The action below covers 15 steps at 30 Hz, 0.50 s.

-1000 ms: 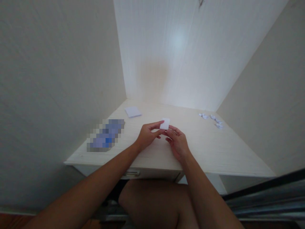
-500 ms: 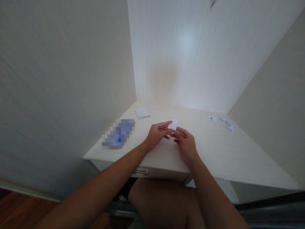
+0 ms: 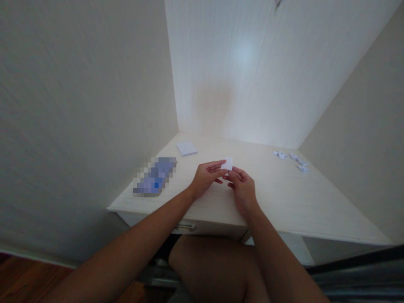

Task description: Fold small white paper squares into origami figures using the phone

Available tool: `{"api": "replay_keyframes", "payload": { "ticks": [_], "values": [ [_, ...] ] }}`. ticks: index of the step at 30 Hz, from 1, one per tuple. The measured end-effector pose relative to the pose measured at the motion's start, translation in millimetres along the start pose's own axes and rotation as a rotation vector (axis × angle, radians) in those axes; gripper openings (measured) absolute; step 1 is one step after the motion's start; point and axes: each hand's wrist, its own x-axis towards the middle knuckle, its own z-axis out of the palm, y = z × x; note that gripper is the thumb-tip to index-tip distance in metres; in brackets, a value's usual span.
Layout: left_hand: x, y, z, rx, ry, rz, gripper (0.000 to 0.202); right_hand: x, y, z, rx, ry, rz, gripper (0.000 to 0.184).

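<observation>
A small white piece of paper is held up between my two hands, above the middle of the desk. My left hand pinches its left side and lower edge between thumb and fingers. At the lower right corner, my right hand grips the paper with thumb and index finger, its other fingers curled beneath. To the far left lies a stack of white square paper. Several small folded or crumpled white paper pieces rest at the far right.
A blurred-out bluish flat object lies on the left of the white desk. Panels close the desk in on the left, back and right. A drawer handle sits below the front edge, above my legs.
The whole view has shifted slightly, so everything appears a little further left. Both hands keep nearly the same pinch on the paper piece.
</observation>
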Motion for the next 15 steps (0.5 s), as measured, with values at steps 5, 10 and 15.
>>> {"api": "replay_keyframes", "payload": {
  "ticks": [5,10,15],
  "values": [
    [0.4,-1.3,0.8,0.035,-0.002,0.020,0.061,-0.8,-1.5,2.6,0.027,0.035,0.011,0.033],
    [-0.3,-0.7,0.5,0.026,0.000,0.007,0.062,-3.2,-4.4,5.6,0.064,-0.001,0.012,0.034],
    [0.2,-1.4,0.1,0.018,0.023,-0.001,0.061,-2.0,-3.2,5.5,0.025,0.035,0.004,0.034]
  ]
}}
